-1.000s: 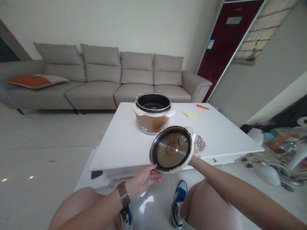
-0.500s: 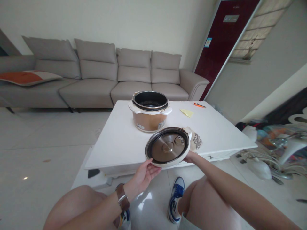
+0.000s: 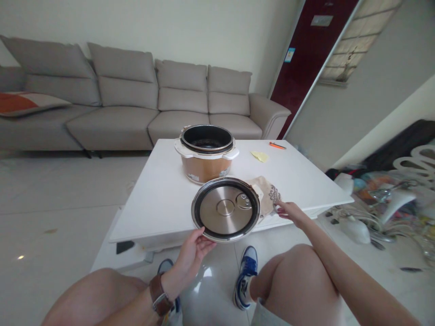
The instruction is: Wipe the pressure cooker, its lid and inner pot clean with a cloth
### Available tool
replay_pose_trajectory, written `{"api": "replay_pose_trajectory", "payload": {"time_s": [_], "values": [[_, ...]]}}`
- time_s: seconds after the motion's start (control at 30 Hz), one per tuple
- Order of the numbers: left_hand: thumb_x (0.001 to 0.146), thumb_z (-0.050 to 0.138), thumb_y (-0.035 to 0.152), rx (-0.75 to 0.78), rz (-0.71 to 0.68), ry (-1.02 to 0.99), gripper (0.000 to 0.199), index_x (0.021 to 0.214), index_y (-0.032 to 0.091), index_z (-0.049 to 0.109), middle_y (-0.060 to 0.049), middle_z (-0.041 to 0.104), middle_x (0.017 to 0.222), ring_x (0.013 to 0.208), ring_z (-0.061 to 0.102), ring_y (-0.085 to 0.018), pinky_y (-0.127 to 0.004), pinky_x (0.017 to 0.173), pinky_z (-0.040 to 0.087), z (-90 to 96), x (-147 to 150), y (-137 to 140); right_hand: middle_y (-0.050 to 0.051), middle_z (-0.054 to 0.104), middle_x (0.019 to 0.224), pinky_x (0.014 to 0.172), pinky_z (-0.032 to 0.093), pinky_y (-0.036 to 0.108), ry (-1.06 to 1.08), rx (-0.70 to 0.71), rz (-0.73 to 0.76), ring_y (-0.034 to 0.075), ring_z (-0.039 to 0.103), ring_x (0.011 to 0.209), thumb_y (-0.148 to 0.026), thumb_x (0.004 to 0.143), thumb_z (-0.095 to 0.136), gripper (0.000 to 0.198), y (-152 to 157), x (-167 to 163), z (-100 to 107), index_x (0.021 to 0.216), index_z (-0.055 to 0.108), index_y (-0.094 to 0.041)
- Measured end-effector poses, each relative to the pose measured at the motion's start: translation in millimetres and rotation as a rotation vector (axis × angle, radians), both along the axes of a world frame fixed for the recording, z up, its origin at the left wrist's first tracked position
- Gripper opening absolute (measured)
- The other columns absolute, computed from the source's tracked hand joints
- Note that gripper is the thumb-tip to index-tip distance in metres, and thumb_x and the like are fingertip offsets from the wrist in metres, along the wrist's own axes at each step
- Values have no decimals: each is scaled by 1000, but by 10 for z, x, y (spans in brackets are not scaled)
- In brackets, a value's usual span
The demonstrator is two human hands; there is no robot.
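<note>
Steel-faced lid (image 3: 226,207), inner side up, at near edge of table (image 3: 152,203) | left hand (image 3: 195,253) clamped on lid, likely steadying it | right hand (image 3: 291,213) touching cloth (image 3: 265,192), pinch unclear

The right grip (image 3: 288,212) has left the lid (image 3: 217,222) for the cloth (image 3: 266,194).

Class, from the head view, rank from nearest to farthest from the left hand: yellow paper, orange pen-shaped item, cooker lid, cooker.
1. Cooker lid: held by the left hand.
2. Cooker: beyond the lid.
3. Yellow paper: right of the cooker.
4. Orange pen-shaped item: farther right, near the back edge of the table.
</note>
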State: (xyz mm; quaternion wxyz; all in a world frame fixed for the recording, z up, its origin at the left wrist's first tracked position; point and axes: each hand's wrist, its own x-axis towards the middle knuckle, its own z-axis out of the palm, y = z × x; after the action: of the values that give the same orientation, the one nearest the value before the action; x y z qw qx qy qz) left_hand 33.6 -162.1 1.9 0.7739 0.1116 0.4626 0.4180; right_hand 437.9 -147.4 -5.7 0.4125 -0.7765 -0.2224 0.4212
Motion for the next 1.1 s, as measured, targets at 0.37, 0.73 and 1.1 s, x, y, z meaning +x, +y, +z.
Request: {"api": "replay_pose_trajectory", "payload": {"time_s": [0.37,0.73,1.1], "values": [[98,58,14,7,9,-1,15,85,12,65,-11,74,75,69,72,-19,-34,75,65,9,85,-41,1,63,68,52,52,22,65,81,-170,13,58,58,-18,79,78,19,425,-130,-256,81,59,-20],[97,60,15,-35,37,-32,16,83,11,66,-11,73,73,67,73,-20,-35,74,64,37,92,-23,16,61,133,111,39,45,-1054,144,686,35,51,128,-30,78,73,49,457,-162,-71,124,62,-18],[98,58,13,-56,63,-47,16,83,13,64,-8,71,71,64,71,-17,-32,72,64,90,101,-12,17,68,121,105,42,43,-967,75,646,35,58,122,-18,79,67,21,617,-356,-133,101,68,-19]]}}
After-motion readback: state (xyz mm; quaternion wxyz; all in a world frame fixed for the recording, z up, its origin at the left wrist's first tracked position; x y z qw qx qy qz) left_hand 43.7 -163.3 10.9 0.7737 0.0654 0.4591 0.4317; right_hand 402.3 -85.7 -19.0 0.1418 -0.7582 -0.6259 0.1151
